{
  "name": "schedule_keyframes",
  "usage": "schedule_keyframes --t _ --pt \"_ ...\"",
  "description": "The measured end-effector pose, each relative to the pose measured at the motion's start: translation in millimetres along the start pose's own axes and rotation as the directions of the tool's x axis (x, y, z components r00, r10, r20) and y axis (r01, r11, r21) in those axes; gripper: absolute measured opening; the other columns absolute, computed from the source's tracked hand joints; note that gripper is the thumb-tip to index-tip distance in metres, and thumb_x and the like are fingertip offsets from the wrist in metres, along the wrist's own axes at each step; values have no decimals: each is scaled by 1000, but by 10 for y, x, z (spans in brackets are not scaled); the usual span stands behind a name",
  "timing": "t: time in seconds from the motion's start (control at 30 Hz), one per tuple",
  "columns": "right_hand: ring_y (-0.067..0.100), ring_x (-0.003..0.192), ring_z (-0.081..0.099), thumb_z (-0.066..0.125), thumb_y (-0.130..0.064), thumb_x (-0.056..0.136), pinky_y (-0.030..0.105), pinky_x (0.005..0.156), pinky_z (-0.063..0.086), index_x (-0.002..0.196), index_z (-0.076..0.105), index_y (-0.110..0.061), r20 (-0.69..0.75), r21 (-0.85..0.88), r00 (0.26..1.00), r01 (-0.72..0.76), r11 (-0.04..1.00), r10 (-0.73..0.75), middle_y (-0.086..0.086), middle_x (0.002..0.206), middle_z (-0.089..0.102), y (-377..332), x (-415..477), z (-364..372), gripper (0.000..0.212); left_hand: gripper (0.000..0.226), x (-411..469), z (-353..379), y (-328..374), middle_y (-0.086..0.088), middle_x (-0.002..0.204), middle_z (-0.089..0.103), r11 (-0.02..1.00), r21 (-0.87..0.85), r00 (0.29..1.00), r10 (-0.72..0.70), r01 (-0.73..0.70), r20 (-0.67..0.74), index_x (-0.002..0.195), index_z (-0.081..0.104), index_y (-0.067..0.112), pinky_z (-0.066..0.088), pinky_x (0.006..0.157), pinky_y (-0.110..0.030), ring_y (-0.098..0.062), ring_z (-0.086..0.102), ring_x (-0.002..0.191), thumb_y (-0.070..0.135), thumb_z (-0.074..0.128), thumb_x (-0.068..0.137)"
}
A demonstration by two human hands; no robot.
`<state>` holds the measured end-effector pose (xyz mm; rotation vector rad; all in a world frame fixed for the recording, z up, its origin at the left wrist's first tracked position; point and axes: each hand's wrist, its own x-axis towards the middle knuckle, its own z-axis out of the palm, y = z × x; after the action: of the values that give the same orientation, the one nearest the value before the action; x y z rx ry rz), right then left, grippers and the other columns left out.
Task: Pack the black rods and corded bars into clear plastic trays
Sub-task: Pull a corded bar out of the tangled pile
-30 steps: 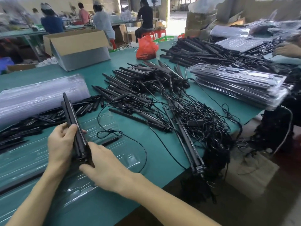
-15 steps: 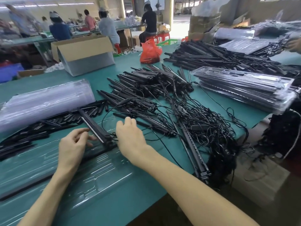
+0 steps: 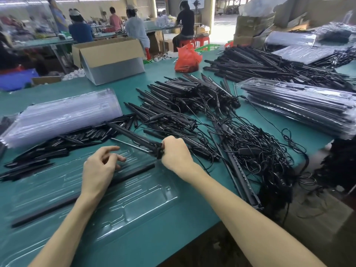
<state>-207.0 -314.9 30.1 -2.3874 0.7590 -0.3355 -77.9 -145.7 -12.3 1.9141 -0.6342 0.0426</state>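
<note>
- Since 0.5 s ago: right hand point(image 3: 175, 153) went from flat reach to a fist on the corded bar point(image 3: 133, 136), near end.
- Left hand point(image 3: 100, 170): loosely curled, holding nothing, over the clear tray point(image 3: 134, 207).
- One black rod point(image 3: 48, 210) already lies in the tray.
- Bar points to 10 o'clock from the right hand, above the tray's far edge.
- Step: seating the bar. Next move, probably: lower it into a free slot and tuck the cord.

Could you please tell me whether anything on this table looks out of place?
The cords are snarled into one tangle that spills over the right edge of the table, and one long bar overhangs it.
</note>
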Motion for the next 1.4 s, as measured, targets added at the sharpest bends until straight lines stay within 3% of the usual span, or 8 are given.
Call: schedule_keyframes --t 0.1,0.2,0.43,0.57,0.7,1.0,1.2,1.4 --pt "26 87 64 65 -16 94 35 81 50 95 68 -3 186 325 982 -92 941 32 13 92 72 -42 34 -98 13 24 -5 -4 3 11 79 76 1000 12 1000 6 -6 4 105 70 21 53 62 -14 -7 69 63 7 54 94" --pt "5 63 63 67 -16 93 19 58 45 94 73 -8 423 666 896 -204 718 -137 3 78 74 -85 -47 -217 10 25 -10 -8 7 11 79 76 999 24 1000 20 -20 7 104 70 22 52 61 -14 -6 68 61 7 54 94" --pt "27 107 67 65 -48 92 40 100 52 116 60 -10 585 777 761 -429 460 -280 21 119 70 20 -101 -277 46 23 -11 -12 13 12 80 76 999 25 999 31 -32 10 103 70 23 52 61 -15 -7 68 62 8 54 94" --pt "18 77 63 53 -56 97 24 63 51 131 56 3 547 817 822 -483 315 -159 12 98 68 38 -76 -286 68 23 -5 -15 -14 13 80 76 999 25 999 38 -38 11 103 70 25 52 60 -13 -7 69 63 9 55 95" --pt "7 53 46 49 -16 104 18 47 28 127 54 6 471 822 882 -437 365 -4 6 80 61 8 -40 -316 32 21 -3 -11 -30 13 80 76 999 18 1000 27 -27 9 101 70 26 53 61 -15 -7 70 66 12 55 95" --pt "8 49 44 51 -12 101 17 40 29 85 57 -10 135 827 991 -116 550 7 5 74 57 -110 379 -656 17 21 -20 -15 -3 16 80 75 999 50 1000 22 -22 10 98 69 28 50 57 -11 -5 69 64 11 57 95" --pt "22 76 58 53 -33 100 33 72 48 103 61 3 72 221 997 -39 974 24 13 95 67 160 732 -565 37 21 -22 -10 23 15 79 75 998 60 1000 2 -2 0 96 68 26 53 56 -15 -6 70 64 8 57 96" --pt "35 119 43 48 -51 101 43 99 39 119 63 -3 -182 -275 968 117 954 -171 19 121 55 259 1124 -816 53 25 -7 11 -24 16 79 75 993 120 1000 -6 7 -14 91 66 31 54 58 -21 -5 69 65 7 59 94"
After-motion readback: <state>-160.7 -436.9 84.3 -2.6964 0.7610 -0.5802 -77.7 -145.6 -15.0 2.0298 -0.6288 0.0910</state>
